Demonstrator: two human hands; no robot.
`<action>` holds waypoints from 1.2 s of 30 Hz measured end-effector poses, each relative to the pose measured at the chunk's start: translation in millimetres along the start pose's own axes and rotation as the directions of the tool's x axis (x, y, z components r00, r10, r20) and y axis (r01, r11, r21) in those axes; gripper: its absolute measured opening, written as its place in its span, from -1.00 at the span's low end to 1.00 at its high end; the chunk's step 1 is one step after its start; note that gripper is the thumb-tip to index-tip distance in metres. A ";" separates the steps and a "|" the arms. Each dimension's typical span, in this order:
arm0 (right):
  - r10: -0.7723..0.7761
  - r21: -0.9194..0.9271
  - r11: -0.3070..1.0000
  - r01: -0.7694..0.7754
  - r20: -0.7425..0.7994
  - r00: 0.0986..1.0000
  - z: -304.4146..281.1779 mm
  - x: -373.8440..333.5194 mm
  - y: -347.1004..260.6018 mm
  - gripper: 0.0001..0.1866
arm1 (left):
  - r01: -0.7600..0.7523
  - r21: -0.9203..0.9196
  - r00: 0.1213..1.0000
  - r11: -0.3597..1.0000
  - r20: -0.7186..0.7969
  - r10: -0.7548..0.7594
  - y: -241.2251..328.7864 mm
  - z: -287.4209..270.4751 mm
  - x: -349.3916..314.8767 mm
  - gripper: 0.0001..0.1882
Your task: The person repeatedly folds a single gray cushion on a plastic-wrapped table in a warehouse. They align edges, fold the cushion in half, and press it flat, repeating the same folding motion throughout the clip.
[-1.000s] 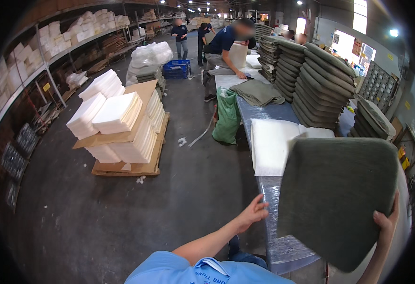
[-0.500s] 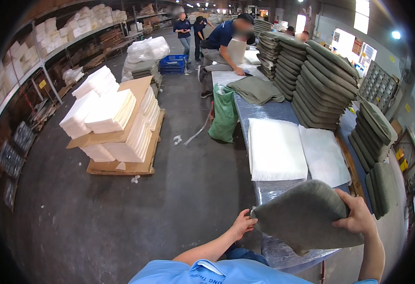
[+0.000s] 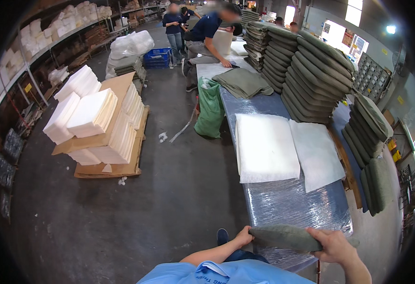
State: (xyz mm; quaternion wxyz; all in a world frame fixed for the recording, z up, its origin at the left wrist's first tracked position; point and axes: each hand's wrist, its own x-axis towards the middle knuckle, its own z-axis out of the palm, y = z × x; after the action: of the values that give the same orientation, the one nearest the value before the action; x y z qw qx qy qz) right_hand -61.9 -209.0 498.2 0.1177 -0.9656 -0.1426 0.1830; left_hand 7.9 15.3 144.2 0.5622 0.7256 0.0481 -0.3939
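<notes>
A grey-green seat cushion (image 3: 283,236) is held up edge-on above the near end of the table, close to my body. My left hand (image 3: 245,235) pinches its left corner. Over its right part, my right hand (image 3: 333,245) is closed with the thumb on the near side; the fingertips are partly hidden. Beyond the cushion, a stack of white padding sheets (image 3: 266,149) lies on the plastic-wrapped table (image 3: 292,203). A thinner white sheet (image 3: 316,154) lies beside the stack on the right.
Tall piles of green cushions (image 3: 314,78) line the table's right side, with another pile (image 3: 366,128) nearer. A green sack (image 3: 209,111) hangs by the left edge. A co-worker (image 3: 212,35) leans over folded green fabric (image 3: 243,83). White foam (image 3: 91,113) fills a pallet leftward.
The cushion has tipped from showing its broad face to nearly edge-on and come lower and nearer my body. Both hands moved with it, the right one lower and leftward. The view has shifted slightly.
</notes>
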 end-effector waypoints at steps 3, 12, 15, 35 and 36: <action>0.018 0.015 1.000 -0.019 0.049 0.999 46.3 -7.7 22.8 -0.14 | 0.089 0.084 0.989 0.993 0.112 -0.098 -3.4 13.9 -7.8 -0.35; 0.014 0.035 0.999 -0.012 -0.065 0.998 30.3 -26.4 15.5 -0.17 | 0.006 0.191 1.000 0.982 -0.026 -0.001 -9.0 19.2 3.1 -0.43; 0.036 0.063 0.998 -0.031 -0.071 0.997 60.0 -29.3 25.6 -0.16 | 0.074 0.175 0.997 0.982 -0.021 -0.072 -12.4 20.0 4.9 -0.45; 0.107 0.135 0.983 -0.125 0.135 0.985 51.4 -18.2 31.5 -0.10 | 0.083 0.060 0.995 0.995 -0.067 -0.079 -26.4 15.7 18.8 -0.45; 0.102 0.131 0.984 -0.120 0.136 0.985 51.4 -16.9 30.9 -0.10 | 0.068 0.056 0.995 0.996 -0.079 -0.063 -29.0 15.2 15.9 -0.45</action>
State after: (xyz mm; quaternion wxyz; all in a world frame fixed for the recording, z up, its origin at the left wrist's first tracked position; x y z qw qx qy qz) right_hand -89.7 -234.1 448.4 0.1645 -0.9477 -0.0829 0.2607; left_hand -4.0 6.9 110.8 0.5251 0.7546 0.0819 -0.3849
